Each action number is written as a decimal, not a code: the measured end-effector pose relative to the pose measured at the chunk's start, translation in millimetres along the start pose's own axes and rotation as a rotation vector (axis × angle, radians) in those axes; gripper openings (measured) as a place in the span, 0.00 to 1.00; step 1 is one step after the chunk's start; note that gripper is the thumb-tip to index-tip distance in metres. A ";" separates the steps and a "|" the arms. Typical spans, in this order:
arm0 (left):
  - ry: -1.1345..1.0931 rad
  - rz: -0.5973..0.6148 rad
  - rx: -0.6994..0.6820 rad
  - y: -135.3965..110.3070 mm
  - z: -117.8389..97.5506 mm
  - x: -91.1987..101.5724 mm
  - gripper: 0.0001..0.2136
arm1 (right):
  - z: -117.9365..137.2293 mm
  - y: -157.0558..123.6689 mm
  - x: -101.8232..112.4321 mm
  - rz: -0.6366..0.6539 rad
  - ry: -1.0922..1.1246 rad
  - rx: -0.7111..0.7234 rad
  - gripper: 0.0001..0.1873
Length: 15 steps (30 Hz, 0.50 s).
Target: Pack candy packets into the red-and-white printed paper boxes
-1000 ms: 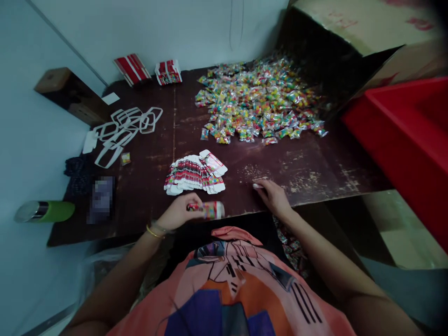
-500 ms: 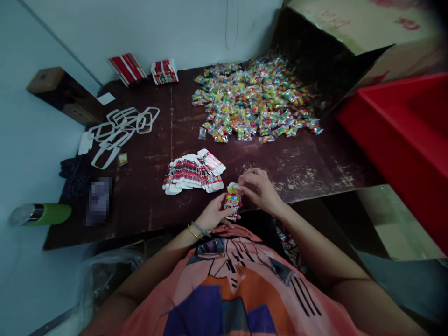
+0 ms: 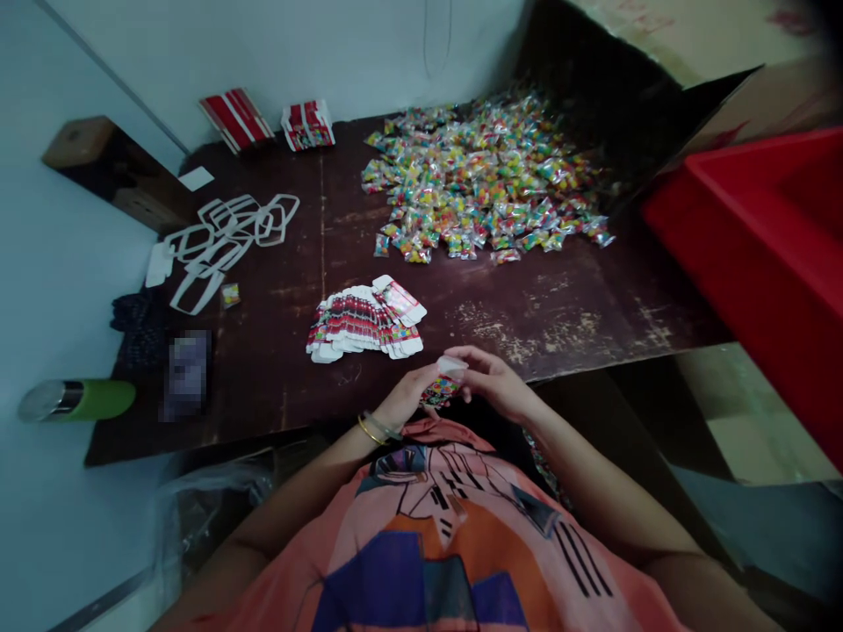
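Observation:
Close to my body, a small colourful printed candy box [image 3: 440,391] is held between both hands, its white flap at the top. My left hand [image 3: 403,399] is wrapped round the box's left side. On the other side, my right hand [image 3: 495,384] has its thumb and fingers pressed at the white flap and upper edge. Whatever is inside the box is hidden. Just beyond my hands lies a fanned stack of flat red-and-white candy boxes [image 3: 359,323]. Farther back spreads a large pile of clear candy packets [image 3: 474,189].
At left are white bands [image 3: 227,237], a single candy packet [image 3: 230,295], a green bottle [image 3: 98,400] and a brown box [image 3: 118,171]. Red-and-white carton stacks [image 3: 308,125] stand by the wall. A red bin [image 3: 751,254] and a cardboard box [image 3: 678,39] flank the right side.
My right hand has come down from above the box onto its top edge. The yellow seen at the box's top is now out of sight, and the white flap shows there.

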<state>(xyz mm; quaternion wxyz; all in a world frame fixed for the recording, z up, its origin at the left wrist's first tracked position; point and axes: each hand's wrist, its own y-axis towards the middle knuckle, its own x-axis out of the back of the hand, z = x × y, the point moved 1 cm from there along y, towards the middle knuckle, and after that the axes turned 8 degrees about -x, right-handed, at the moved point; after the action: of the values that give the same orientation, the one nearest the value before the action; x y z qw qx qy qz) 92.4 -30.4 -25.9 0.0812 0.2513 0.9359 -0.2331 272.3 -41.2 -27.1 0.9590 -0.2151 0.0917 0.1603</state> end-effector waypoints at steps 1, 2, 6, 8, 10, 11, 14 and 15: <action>0.030 0.015 -0.014 0.1 -1.0 0.2 0.23 | -3.1 1.4 -1.5 0.053 0.041 -0.047 0.19; 0.068 0.036 -0.038 0.3 -2.3 0.2 0.20 | -4.5 2.9 -2.5 0.072 0.049 -0.058 0.18; 0.212 0.066 -0.137 2.8 -7.6 0.0 0.15 | 4.7 5.1 -3.7 -0.033 -0.283 0.184 0.12; 0.174 0.006 -0.104 5.1 -9.4 0.9 0.14 | 12.6 2.8 -5.4 -0.034 -0.509 0.372 0.13; 0.074 -0.042 -0.047 6.6 -11.1 2.3 0.13 | 18.5 -0.2 -7.4 -0.001 -0.614 0.475 0.16; 0.025 -0.040 -0.031 6.7 -12.1 3.0 0.13 | 20.4 -1.4 -7.8 -0.006 -0.616 0.488 0.16; -0.083 0.060 -0.045 4.1 -13.4 4.6 0.14 | 21.9 -2.5 -6.1 -0.100 -0.568 0.448 0.14; -0.111 0.100 -0.056 2.7 -12.6 4.9 0.15 | 20.9 -2.3 -5.3 -0.121 -0.565 0.435 0.14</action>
<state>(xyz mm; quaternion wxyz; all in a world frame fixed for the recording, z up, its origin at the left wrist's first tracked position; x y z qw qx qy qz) 89.1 -20.3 -17.2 0.1513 0.2822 0.9224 -0.2160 270.3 -35.3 -6.3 0.9775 0.0419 -0.1580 0.1330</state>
